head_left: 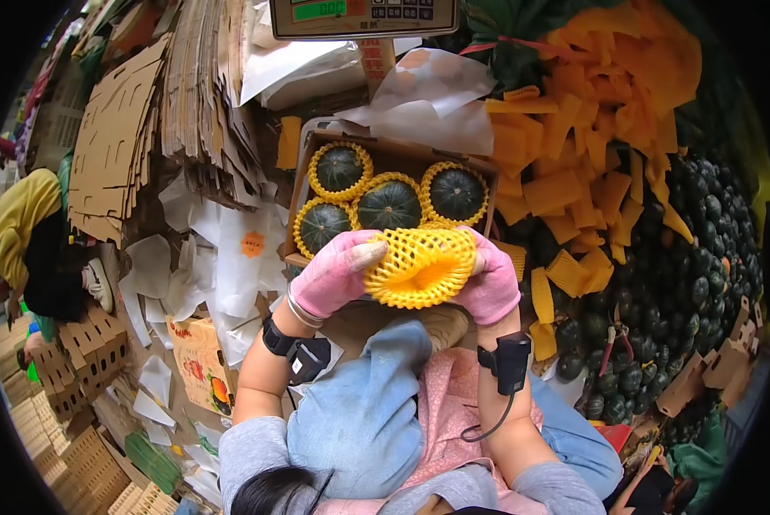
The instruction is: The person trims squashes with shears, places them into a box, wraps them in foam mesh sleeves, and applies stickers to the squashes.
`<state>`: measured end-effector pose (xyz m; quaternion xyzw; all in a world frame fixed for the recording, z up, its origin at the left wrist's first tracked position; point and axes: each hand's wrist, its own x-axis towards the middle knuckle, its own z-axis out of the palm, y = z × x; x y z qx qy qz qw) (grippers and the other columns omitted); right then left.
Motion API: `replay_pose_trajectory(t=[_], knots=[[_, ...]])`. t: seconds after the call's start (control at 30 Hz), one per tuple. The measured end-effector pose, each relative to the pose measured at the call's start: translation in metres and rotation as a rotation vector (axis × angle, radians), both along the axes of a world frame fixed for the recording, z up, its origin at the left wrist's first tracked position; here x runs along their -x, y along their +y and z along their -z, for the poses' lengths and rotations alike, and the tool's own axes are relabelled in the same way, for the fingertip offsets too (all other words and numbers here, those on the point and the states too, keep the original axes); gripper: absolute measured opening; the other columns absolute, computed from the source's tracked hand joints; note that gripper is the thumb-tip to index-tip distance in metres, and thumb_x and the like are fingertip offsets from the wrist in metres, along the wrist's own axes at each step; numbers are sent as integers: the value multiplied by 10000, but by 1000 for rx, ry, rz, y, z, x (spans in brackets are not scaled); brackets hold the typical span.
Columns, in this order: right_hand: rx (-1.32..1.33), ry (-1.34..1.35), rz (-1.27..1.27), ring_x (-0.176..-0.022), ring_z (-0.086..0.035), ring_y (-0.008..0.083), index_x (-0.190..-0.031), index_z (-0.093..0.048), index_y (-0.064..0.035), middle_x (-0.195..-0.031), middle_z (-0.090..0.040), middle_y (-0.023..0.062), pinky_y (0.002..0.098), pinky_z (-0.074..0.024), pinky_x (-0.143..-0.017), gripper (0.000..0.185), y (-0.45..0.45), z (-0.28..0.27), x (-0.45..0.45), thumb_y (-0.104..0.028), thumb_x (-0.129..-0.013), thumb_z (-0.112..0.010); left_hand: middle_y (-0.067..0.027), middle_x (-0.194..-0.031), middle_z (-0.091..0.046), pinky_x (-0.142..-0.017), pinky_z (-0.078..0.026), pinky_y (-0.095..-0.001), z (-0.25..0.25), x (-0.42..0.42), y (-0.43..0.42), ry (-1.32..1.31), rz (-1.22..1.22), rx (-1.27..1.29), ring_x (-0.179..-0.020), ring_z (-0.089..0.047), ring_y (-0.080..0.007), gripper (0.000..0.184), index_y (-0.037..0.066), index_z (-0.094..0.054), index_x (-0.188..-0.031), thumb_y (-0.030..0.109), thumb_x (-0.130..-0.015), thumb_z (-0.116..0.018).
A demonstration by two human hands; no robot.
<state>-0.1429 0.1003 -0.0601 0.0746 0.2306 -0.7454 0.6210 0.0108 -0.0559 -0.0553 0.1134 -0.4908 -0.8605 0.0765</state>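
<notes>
A yellow foam net sleeve (421,268) is stretched between my two hands, its mouth spread wide and its inside looking hollow. My left hand (332,273), in a pink glove, pinches its left side. On its right side, my right hand (493,276) grips the edge in a matching glove. Just beyond them is a cardboard box (406,151) with several dark green pumpkins (389,208), each wrapped round the sides in yellow foam net. The sleeve and my hands cover the near part of the box.
A scale display (363,17) stands at the back. Flat cardboard stacks (123,137) are at left, with white paper sheets (243,240) beside the box. Yellow foam sleeves (565,189) and a large pumpkin heap (660,300) lie at right. Another person (24,223) is at far left.
</notes>
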Motion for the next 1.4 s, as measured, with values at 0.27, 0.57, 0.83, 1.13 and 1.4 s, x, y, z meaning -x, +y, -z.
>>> replay_pose_trajectory(t=[0.27, 0.57, 0.83, 1.13, 1.4], knots=[[-730, 1418, 209, -876, -592, 204, -1109, -463, -24, -968, -563, 110, 333, -490, -796, 330, -32, 23, -52, -115, -848, -643, -46, -1112, -583, -935, -445, -281, 22, -7, 10, -246, -288, 5, -1037, -558, -119, 342, 7, -478, -1235, 96, -923, -588], [-216, 2007, 323, -902, -576, 332, -1077, -518, -60, -974, -555, 141, 426, -478, -810, 405, -30, 44, -67, 46, -692, -586, -204, -1299, -411, -1042, -366, -478, 31, -22, 7, -43, -378, 1506, -1235, -432, -379, 717, 146, -370, -1352, -14, -728, -684], [-177, 2036, 212, -814, -552, 317, -904, -536, -68, -887, -536, 112, 407, -478, -726, 282, -6, 47, -52, 47, -656, -605, -183, -1252, -481, -987, -356, -476, -11, -25, -1, -347, -139, 1714, -1172, -416, -395, 405, 157, -693, -918, 376, -604, -825], [-190, 1262, 152, -900, -580, 261, -837, -606, -51, -966, -548, 108, 336, -491, -799, 199, 7, 40, -56, -5, -660, -684, -151, -1165, -580, -850, -479, -398, 3, -10, -21, -40, 276, 944, -998, -584, -344, 392, 45, -549, -967, 224, -713, -788], [-468, 1154, 197, -843, -591, 171, -967, -595, -50, -979, -565, 82, 246, -508, -717, 268, 44, 38, -21, 5, -713, -665, -76, -764, -523, -717, -425, -379, 40, -4, -38, -219, 251, 1143, -753, -500, -312, 414, 80, -523, -836, 348, -672, -793]])
